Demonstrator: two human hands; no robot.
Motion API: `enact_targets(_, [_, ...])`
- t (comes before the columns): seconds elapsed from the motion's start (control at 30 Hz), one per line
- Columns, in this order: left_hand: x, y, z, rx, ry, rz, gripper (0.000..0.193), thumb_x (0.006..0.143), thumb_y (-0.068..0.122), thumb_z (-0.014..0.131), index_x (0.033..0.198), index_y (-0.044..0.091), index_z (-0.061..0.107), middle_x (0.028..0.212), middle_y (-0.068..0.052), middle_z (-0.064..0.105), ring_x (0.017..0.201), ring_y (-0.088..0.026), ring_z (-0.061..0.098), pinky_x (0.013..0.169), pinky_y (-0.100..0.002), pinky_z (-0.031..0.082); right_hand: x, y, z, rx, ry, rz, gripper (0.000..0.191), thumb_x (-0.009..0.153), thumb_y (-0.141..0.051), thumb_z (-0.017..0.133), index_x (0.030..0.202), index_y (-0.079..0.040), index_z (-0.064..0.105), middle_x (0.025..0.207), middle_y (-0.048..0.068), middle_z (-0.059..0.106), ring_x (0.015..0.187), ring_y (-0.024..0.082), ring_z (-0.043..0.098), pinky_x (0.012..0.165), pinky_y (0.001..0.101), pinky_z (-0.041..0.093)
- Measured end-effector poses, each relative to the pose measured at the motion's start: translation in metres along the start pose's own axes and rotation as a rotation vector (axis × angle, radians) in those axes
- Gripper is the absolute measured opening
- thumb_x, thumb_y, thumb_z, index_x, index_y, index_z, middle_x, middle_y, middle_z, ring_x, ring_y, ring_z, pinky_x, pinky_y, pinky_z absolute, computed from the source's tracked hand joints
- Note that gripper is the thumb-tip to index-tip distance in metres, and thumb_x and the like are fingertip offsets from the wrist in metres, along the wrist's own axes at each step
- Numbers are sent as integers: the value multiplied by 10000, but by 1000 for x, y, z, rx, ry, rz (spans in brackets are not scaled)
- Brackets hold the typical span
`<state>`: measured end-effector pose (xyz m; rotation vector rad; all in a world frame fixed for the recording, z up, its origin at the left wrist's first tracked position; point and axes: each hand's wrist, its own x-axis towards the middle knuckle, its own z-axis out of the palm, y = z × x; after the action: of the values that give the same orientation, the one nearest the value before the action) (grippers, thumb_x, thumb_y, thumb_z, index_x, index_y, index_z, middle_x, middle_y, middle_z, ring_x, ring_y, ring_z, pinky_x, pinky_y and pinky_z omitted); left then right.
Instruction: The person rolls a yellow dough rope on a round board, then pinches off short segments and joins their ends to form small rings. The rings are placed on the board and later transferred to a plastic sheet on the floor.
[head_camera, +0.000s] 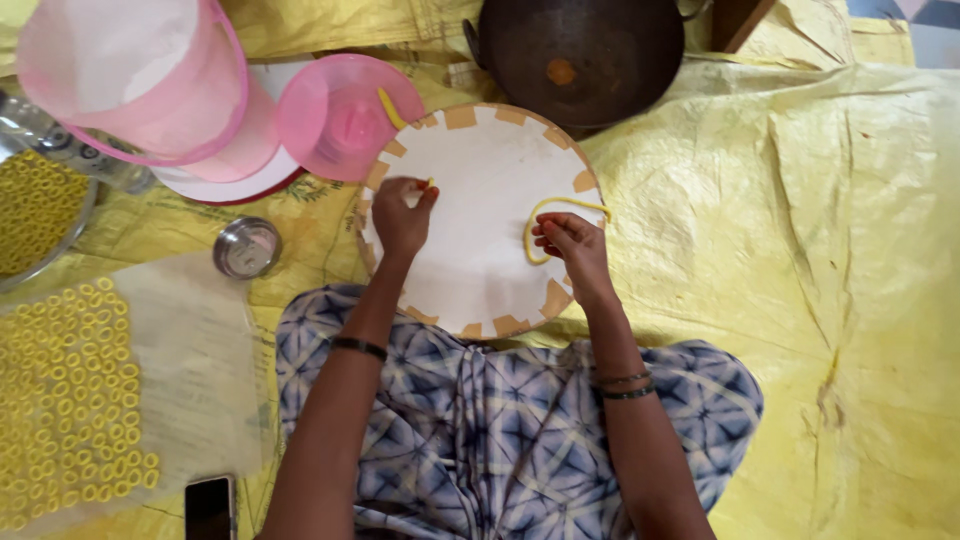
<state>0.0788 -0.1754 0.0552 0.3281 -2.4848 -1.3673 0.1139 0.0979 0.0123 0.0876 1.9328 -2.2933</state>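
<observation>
On the round white board, the right hand pinched the curved yellow dough strand while the left hand nipped a small yellow piece; closing the loop well appeared to need light, even pressure.

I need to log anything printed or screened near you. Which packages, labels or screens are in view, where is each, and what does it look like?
Phone: bottom edge, left of the person's lap; flat dark rectangle, screen dark.
Clear plastic bottle: upper left, lying beside the pink container; whether it carries a label cannot be told.
No other packages, signs or screens show.
</observation>
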Motion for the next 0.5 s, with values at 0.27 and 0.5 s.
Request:
enact_targets(0.27, [18, -15, -18, 511, -18, 461, 269, 792, 21, 788, 1058, 61, 780, 1222, -84, 659, 1173, -307, 575, 941, -425, 496, 5, 1, -9, -27, 38, 2, 195, 996, -167, 660, 1123, -43, 739, 974, 42, 780, 847, 119, 719, 773, 268, 562])
enact_targets(0.5, [-12, -10, 1, 444, -82, 577, 251, 808, 41, 782, 1058, 57, 775, 1231, -95, 656, 1187, -317, 572, 962, -437, 492, 6, -14, -53, 97, 312, -58, 178, 969, -110, 664, 1119, -41, 730, 960, 43, 765, 822, 123, 710, 736, 264, 537])
